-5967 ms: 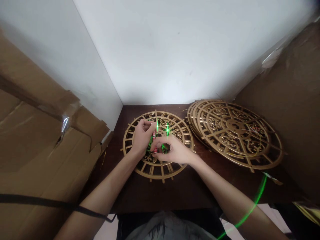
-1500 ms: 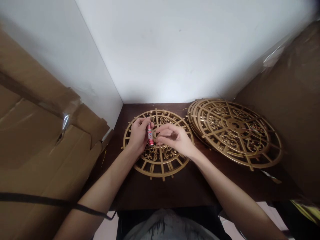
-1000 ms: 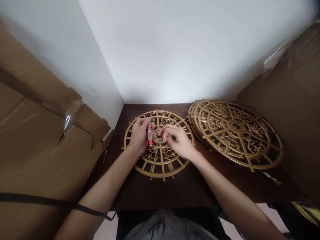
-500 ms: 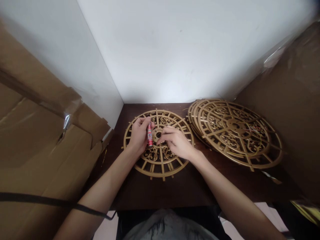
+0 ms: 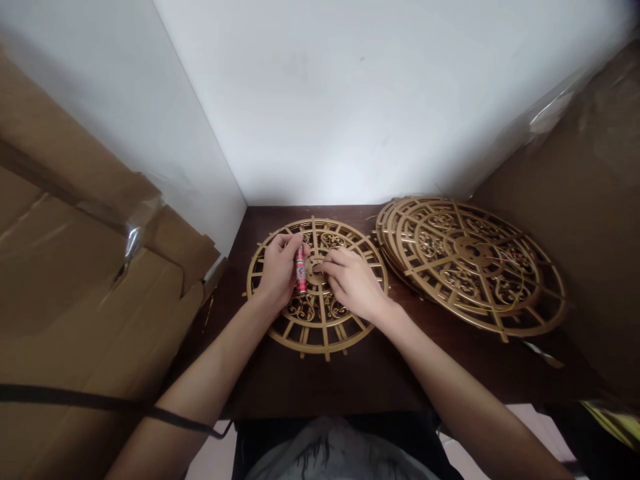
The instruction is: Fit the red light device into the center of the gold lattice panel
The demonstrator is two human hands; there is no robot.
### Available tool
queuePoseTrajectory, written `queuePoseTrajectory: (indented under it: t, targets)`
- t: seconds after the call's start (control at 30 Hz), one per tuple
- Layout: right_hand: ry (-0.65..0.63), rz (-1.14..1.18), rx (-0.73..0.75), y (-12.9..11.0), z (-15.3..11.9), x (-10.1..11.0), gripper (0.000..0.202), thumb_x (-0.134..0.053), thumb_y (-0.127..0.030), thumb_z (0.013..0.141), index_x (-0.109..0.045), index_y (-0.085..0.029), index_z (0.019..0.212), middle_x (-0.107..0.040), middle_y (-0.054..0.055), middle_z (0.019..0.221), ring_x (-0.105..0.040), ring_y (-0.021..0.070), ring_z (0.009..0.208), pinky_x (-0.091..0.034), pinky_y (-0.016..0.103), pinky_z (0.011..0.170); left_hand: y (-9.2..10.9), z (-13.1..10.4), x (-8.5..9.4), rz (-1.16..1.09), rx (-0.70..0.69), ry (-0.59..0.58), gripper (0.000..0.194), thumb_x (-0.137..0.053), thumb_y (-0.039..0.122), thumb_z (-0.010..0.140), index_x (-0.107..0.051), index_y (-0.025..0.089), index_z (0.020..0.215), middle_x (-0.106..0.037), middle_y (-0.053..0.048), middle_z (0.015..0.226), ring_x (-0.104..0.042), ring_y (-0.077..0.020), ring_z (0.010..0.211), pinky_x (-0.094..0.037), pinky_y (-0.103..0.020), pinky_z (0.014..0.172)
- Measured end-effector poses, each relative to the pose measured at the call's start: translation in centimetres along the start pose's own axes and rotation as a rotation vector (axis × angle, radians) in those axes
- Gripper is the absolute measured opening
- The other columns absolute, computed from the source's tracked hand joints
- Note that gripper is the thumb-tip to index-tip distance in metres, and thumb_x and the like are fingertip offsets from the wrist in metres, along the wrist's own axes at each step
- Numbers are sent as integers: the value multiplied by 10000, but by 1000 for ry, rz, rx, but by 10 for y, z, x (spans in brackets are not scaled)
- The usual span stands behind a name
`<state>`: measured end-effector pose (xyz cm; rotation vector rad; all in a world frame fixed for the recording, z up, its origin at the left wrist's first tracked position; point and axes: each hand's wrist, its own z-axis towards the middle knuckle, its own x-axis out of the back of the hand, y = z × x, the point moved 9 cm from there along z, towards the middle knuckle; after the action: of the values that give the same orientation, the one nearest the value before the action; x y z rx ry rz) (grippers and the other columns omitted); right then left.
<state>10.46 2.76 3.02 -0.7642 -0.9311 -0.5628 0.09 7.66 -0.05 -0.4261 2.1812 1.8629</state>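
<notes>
A round gold openwork clock frame point(image 5: 325, 327) with scrollwork lies flat on the dark table in front of me. My left hand point(image 5: 278, 265) is closed over its left side, gripping a slim red printed tube point(image 5: 301, 272) between thumb and fingers. The tube points toward me, above the frame beside its hub. From the right, my right hand point(image 5: 350, 279) reaches over the frame with fingers bent together at the central hole. Whatever those fingertips pinch is too small to make out.
Several similar gold frames point(image 5: 520, 327) are stacked on the right of the dark table point(image 5: 320, 387), thin wires lying on the top one. Cardboard point(image 5: 100, 293) stands at the left, with another brown carton point(image 5: 580, 220) at the right. A white wall point(image 5: 320, 107) rises behind.
My right hand has shifted slightly, its fingertips now closer in at the hub's central hole. The left hand and the red tube stay almost in place.
</notes>
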Motion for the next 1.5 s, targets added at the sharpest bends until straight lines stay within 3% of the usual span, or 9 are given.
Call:
queuePoseTrajectory:
  t: [0.27,0.5,0.83,1.03,1.27,1.5]
  targets:
    - [-19,73,14,-13,0,-4,234,-426,-182,918,-627,-145,1031,-581,104,1054,-456,220,960,-415,368,853,-2,2,-3,-2,-31,-53,205,-641,254,748,-454,174,772,-553,40,548,-448,-57,414,-325,-155,377]
    - [-23,172,-14,-9,0,-2,152,-497,-278,910,-613,-185,941,-549,85,1046,-446,212,957,-396,372,872,-3,1,-4,5,-22,-65,226,-650,275,739,-449,179,778,-549,51,560,-438,-52,393,-345,-170,389]
    - [-58,114,-6,-12,-1,-7,161,-530,-331,895,-603,-187,891,-509,80,1014,-429,217,967,-375,358,849,-3,0,-5,16,-14,-67,248,-667,289,726,-452,175,774,-543,51,566,-438,-46,394,-344,-158,380]
    - [-58,128,-7,-12,-2,-7,152,-573,-322,872,-601,-193,947,-511,81,1066,-425,224,1014,-374,365,872,-4,-2,-6,17,14,-83,232,-643,304,744,-447,194,800,-535,61,583,-414,-60,367,-342,-177,329]
    - [-66,222,-16,-8,-3,-3,135,-607,-321,844,-593,-187,846,-483,85,1093,-428,226,1050,-392,382,893,-1,0,-3,19,-18,-54,235,-660,280,732,-451,176,759,-545,46,575,-444,-47,407,-349,-161,392]
    - [53,360,-15,-5,-1,11,109,-591,-247,848,-578,-183,760,-421,79,1177,-388,223,1170,-363,385,979,-1,1,-3,2,-11,-57,211,-643,250,739,-446,177,754,-551,43,560,-422,-46,398,-319,-161,393]
